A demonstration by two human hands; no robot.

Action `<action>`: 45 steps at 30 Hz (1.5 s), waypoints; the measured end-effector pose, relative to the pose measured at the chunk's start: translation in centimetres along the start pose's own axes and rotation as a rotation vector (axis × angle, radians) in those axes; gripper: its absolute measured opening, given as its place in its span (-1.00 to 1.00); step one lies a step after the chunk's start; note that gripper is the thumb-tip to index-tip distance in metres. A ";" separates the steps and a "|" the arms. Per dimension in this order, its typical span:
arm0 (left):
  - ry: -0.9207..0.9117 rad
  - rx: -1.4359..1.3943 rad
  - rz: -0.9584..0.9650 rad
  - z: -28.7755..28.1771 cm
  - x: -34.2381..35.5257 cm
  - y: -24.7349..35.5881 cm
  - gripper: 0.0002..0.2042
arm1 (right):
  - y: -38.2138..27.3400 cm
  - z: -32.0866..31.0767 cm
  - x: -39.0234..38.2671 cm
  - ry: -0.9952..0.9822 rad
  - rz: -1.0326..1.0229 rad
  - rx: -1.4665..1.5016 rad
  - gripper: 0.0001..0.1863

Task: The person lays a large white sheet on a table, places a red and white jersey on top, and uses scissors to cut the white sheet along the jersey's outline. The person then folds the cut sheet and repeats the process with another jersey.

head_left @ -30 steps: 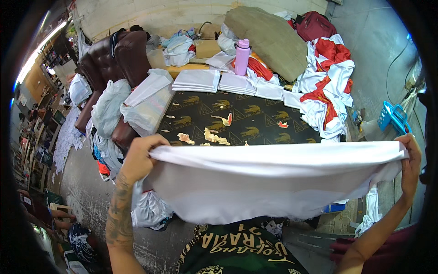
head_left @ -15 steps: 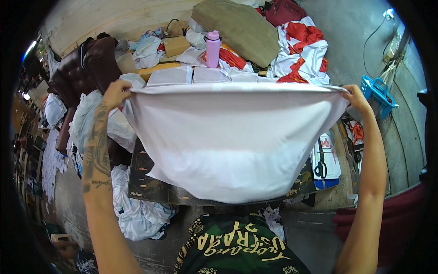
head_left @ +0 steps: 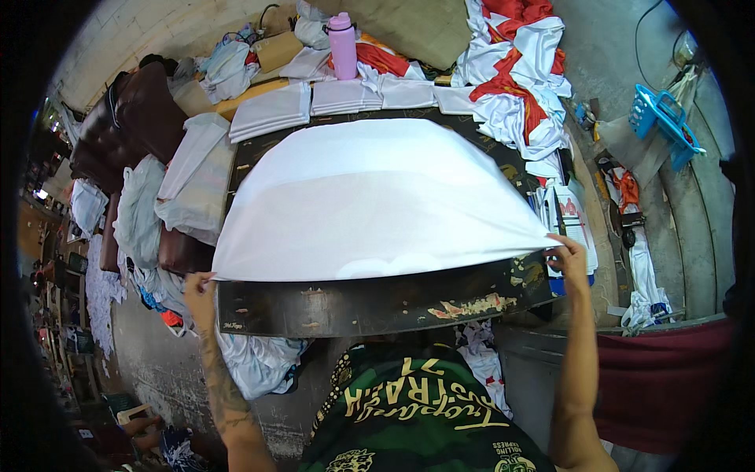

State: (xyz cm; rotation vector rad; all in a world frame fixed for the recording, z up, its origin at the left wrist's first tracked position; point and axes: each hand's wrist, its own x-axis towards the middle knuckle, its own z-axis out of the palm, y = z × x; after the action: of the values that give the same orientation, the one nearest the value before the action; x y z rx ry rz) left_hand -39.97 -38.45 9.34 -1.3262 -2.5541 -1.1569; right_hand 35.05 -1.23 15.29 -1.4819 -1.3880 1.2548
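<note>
A broad white cloth [head_left: 377, 204] is spread over the dark, worn tabletop [head_left: 370, 308], its far part billowing or lying in a rounded arch. My left hand [head_left: 200, 289] pinches the near left corner, just past the table's left edge. At the near right corner, the fingers of my right hand [head_left: 569, 259] are closed on the same cloth. Between my hands its near edge runs nearly straight, a little in from the table's front edge. Beside my right hand lie papers [head_left: 576, 216] with a dark-handled tool on them, partly covered by the cloth.
Folded white cloths [head_left: 346, 97] line the table's far side, with a pink bottle [head_left: 343, 49] behind them. Red and white fabric [head_left: 515, 86] is heaped at the far right. Plastic bags [head_left: 140, 206] and a brown leather seat [head_left: 141, 118] stand left. A blue basket [head_left: 664, 118] hangs right.
Both hands have come down and toward me, bringing the held edge from the far side to the table's near side. The cloth, hanging before, now spreads over the tabletop.
</note>
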 end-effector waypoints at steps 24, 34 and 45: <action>-0.500 -0.020 0.259 32.5 -8.5 28.8 -0.46 | 14.1 5.8 -1.7 -0.070 0.284 -0.524 -0.56; -0.679 0.005 0.644 48.1 6.5 40.5 -0.49 | 11.3 4.2 -2.3 -0.179 0.295 -0.584 -0.55; -0.697 0.138 0.653 52.6 6.9 44.4 -0.34 | 11.9 2.4 -2.6 -0.210 0.393 -0.462 -0.61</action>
State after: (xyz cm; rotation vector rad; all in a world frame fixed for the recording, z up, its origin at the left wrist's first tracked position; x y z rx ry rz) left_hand 2.59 15.34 0.32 -2.5781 -2.1235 -0.4276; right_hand 36.02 -5.76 3.74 -2.0637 -1.6574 1.4205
